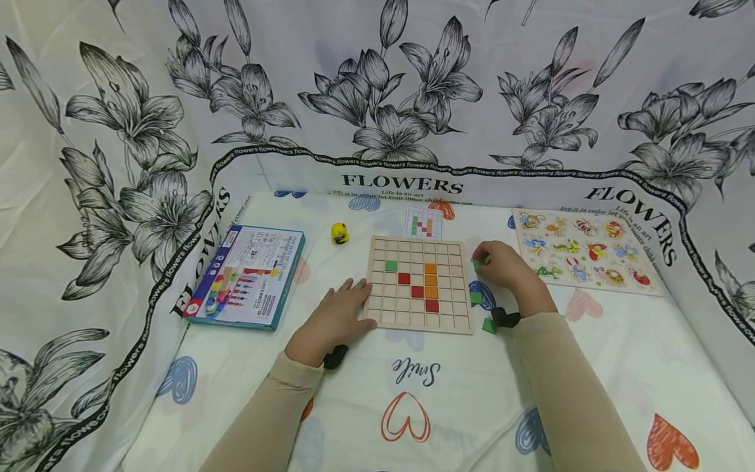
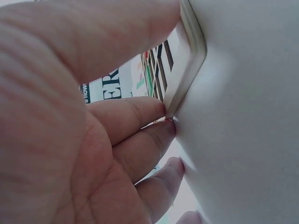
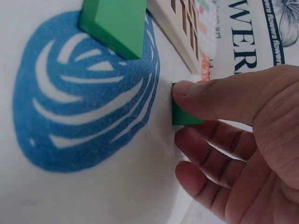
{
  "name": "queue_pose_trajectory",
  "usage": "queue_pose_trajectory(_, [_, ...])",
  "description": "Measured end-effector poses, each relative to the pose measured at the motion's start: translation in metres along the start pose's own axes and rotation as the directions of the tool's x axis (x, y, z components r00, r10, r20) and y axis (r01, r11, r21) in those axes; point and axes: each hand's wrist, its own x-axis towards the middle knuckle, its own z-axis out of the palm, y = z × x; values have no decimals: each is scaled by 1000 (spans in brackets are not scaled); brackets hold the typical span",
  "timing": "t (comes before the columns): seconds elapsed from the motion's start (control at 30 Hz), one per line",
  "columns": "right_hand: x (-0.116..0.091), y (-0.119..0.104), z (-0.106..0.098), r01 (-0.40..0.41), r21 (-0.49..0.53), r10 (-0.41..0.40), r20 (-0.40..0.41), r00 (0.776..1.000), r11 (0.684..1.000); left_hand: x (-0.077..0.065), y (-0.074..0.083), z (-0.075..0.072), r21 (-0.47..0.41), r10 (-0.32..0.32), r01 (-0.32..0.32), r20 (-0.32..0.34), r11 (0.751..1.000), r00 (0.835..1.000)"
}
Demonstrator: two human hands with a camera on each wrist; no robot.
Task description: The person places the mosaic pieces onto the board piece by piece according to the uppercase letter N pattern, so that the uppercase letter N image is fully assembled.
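A wooden grid board (image 1: 389,314) lies in the middle of the cloth, with one green, several red and several orange squares set in its cells. My left hand (image 1: 339,316) rests at its left edge, fingers spread and fairly straight, the fingertips touching the rim in the left wrist view. Off the board's right side, my right hand (image 1: 501,262) pinches a green block (image 3: 184,112) between thumb and fingers, low at the cloth. Two other green blocks lie nearer me: one (image 1: 475,298) beside the board's right edge, another (image 1: 489,325) close to the right wrist.
A printed pattern card (image 1: 433,226) lies behind the board. To the left are a boxed toy set (image 1: 248,278) and a small yellow duck figure (image 1: 339,233). An insect picture board (image 1: 590,249) lies at the right, close to the right forearm. Flowered cloth rises behind.
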Motion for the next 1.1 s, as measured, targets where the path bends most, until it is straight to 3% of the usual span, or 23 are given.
queue_pose_trajectory(0.33, [-6,-10,-2,-45,24,47,-103,994,999,-1,0,-1,8,1,-1,5,1000,1000])
queue_pose_trajectory(0.53, [-6,-51,8,70,74,-57,-166,984,995,0,1,-2,5,2,-2,5,1000,1000])
queue_pose_trajectory(0.77, [-3,-108,40,232,123,-218,-115,969,965,1,0,-2,2,21,-21,5,1000,1000])
queue_pose_trajectory(0.9, [0,-131,58,262,104,-257,-63,964,959,1,0,-1,-3,28,-28,0,1000,1000])
queue_pose_trajectory(1.1, [6,-144,76,255,17,-254,-52,966,967,0,-1,-1,-6,42,-42,-7,999,999])
